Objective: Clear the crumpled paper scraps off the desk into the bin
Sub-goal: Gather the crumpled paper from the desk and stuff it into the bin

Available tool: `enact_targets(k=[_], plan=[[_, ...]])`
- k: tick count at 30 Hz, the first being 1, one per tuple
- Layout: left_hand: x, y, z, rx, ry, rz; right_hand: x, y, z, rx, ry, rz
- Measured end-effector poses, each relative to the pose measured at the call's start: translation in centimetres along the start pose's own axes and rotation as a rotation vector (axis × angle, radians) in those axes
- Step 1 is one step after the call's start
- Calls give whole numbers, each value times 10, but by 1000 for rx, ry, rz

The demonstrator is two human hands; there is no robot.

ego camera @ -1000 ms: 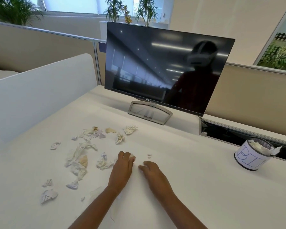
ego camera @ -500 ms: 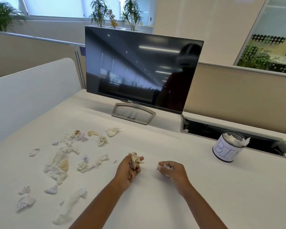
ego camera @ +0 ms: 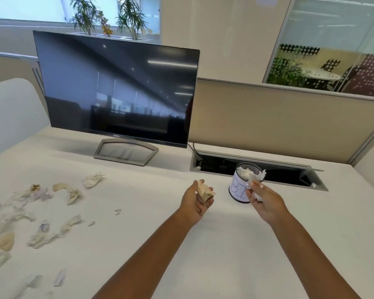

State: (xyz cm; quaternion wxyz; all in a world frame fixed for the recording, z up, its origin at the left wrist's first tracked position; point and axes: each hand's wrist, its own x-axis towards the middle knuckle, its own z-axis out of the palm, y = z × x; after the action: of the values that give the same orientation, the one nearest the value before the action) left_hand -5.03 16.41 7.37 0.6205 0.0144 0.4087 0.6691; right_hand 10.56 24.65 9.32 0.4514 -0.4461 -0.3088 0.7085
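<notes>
White worktop (ego camera: pixel 138 244), bare at centre, littered at 9 o'clock with loose scraps (ego camera: pixel 41 223). Mesh bin (ego camera: pixel 243 186) upright at about 1 o'clock, labelled, already part-filled with paper poking above the rim, just in front of a cable slot (ego camera: pixel 289 175). Monitor (ego camera: pixel 117 89) behind, at 11 o'clock.

Right hand (ego camera: pixel 265 201) closed around a white wad (ego camera: pixel 254 187), raised beside the bin, knuckles overlapping its near wall. Bin mouth at roughly 11 o'clock from that hand, near and slightly above the fingers. Left hand (ego camera: pixel 198 201) cupped palm-up, fingers curled on a tan scrap (ego camera: pixel 205 190), bin off at its 3 o'clock, apart with bare worktop between.

Right hand clearly nearer, so probably first to release: a short lift up and over the rim, then fingers apart. Left to follow with a sideways reach. Some risk of a drop bouncing off the paper already heaped inside. Task judged early to midway, with most scraps not yet gathered, well apart from the bin.
</notes>
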Motion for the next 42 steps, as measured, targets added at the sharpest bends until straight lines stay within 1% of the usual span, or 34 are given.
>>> enact_targets(k=[3, 6, 9, 11, 13, 14, 16, 21, 22, 23, 25, 28, 31, 33, 36, 39, 42], plan=[[17, -4, 46, 42, -42, 13, 16, -23, -7, 4, 34, -52], [29, -2, 88, 121, -67, 45, 32, -45, -6, -73, 49, -168], [42, -1, 119, 257, -21, 92, 52, -56, -2, -233, 155, -296], [51, -4, 133, 402, 10, 159, 63, -54, 3, -371, 250, -349], [55, -7, 141, 517, 34, 181, 72, -48, 9, -466, 302, -358], [56, -8, 144, 538, 32, 174, 74, -44, 12, -485, 308, -353], [61, -10, 146, 551, 43, 161, 75, -40, 18, -497, 284, -334], [62, -7, 144, 572, 100, 115, 74, -41, 17, -445, 132, -238], [63, -7, 143, 604, 99, 128, 73, -41, 15, -443, 107, -223], [62, -8, 142, 632, 85, 152, 72, -42, 13, -459, 86, -219], [64, -12, 138, 771, 49, 237, 71, -40, 7, -551, 35, -261], [66, -19, 129, 1054, -1, 428, 67, -31, -5, -773, -3, -402], [67, -27, 117, 1383, -36, 616, 63, -21, -12, -1037, 8, -578], [69, -32, 110, 1505, -21, 705, 66, -16, -15, -1115, 12, -659], [76, -34, 102, 1644, 30, 812, 72, -16, -14, -1143, 31, -687], [85, -33, 97, 1830, 43, 941, 76, -23, -10, -1290, 6, -740], [93, -32, 95, 2053, -8, 1018, 82, -29, -6, -1535, 8, -742]])
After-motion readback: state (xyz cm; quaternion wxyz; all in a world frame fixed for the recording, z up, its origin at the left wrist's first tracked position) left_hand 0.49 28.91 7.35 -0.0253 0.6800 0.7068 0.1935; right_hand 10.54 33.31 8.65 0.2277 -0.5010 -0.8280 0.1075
